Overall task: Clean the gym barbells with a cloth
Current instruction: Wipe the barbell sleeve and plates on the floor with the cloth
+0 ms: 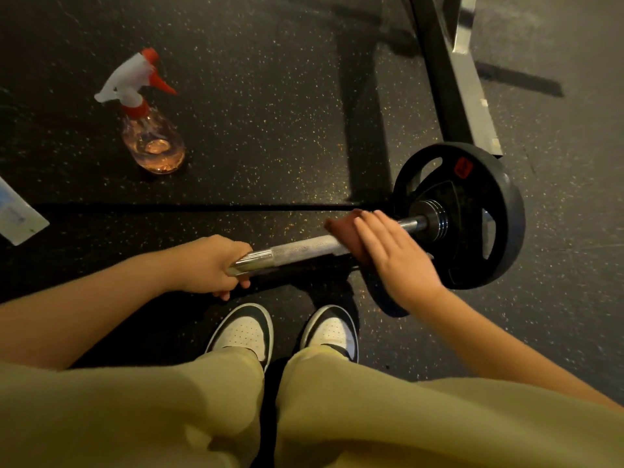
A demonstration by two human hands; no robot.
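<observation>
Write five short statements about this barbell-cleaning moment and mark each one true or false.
1. The left hand grips the near end of the bar. True.
2. The right hand holds the spray bottle. False: the bottle stands on the floor, untouched; the right hand presses on the cloth.
3. The cloth is dark red and lies over the bar. True.
4. The weight plate is bright yellow. False: it is black with a red label.
5. The cloth lies crumpled on the floor beside the shoes. False: it is on the bar, under the right hand.
</observation>
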